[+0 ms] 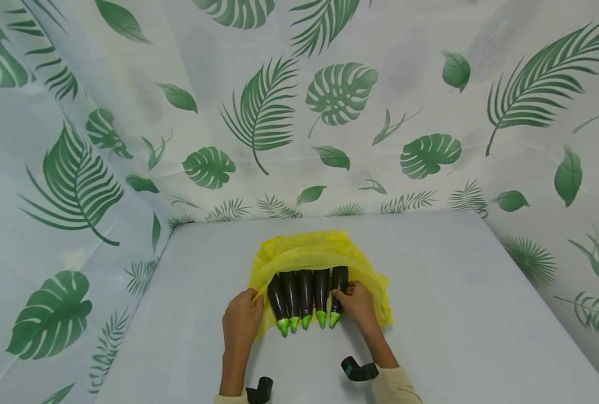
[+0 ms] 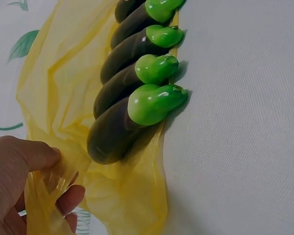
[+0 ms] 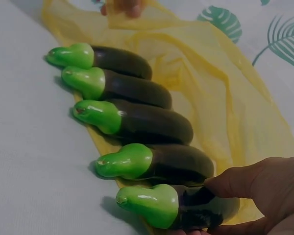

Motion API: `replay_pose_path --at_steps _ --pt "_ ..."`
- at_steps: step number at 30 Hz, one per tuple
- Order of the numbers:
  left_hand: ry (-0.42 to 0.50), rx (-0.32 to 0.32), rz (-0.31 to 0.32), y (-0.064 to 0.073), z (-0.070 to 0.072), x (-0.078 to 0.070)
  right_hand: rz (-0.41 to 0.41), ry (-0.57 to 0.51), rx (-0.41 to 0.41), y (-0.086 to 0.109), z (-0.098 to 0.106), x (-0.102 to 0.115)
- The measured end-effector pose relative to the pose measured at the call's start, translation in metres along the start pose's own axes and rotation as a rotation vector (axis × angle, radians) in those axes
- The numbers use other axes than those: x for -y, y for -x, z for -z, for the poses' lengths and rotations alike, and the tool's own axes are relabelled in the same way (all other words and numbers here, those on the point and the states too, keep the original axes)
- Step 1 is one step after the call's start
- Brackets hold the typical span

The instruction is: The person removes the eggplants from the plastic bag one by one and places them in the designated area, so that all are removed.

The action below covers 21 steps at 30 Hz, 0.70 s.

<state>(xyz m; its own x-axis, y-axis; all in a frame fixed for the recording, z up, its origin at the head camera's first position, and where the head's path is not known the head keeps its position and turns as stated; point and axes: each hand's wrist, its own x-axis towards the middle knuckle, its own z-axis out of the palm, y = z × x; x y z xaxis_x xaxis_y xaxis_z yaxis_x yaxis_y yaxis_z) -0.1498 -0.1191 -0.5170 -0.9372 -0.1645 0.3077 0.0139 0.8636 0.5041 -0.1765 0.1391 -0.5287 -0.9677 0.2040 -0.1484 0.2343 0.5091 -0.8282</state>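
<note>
In the head view, lower middle, five eggplants [image 1: 306, 294] lie in the mouth of a yellow bag [image 1: 304, 244], green ends outside. In the left wrist view, lower left, the left hand [image 2: 12, 169] pinches the thin bag with bent fingers; hard pulling could tear it. In the right wrist view, lower right, the right hand [image 3: 274, 196] grips the end eggplant [image 3: 201, 210]; its smooth skin may slip.

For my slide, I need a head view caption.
Left-hand grip pinching a thin yellow plastic bag; right-hand grip holding the rightmost of five long, glossy, dark purple, green-capped eggplants.
</note>
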Motion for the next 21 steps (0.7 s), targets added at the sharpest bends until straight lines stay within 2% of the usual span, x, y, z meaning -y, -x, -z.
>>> replay_pose_path --at_steps 7,12,21 --pt "0.003 0.002 0.010 0.001 0.000 -0.001 -0.041 -0.011 0.021 0.004 0.004 0.006" --pt "0.009 0.007 0.014 0.001 -0.001 -0.001 -0.051 -0.065 0.053 0.008 0.007 0.011" --pt "0.008 0.015 0.010 0.001 -0.003 -0.002 -0.123 -0.172 0.185 0.017 0.014 0.021"
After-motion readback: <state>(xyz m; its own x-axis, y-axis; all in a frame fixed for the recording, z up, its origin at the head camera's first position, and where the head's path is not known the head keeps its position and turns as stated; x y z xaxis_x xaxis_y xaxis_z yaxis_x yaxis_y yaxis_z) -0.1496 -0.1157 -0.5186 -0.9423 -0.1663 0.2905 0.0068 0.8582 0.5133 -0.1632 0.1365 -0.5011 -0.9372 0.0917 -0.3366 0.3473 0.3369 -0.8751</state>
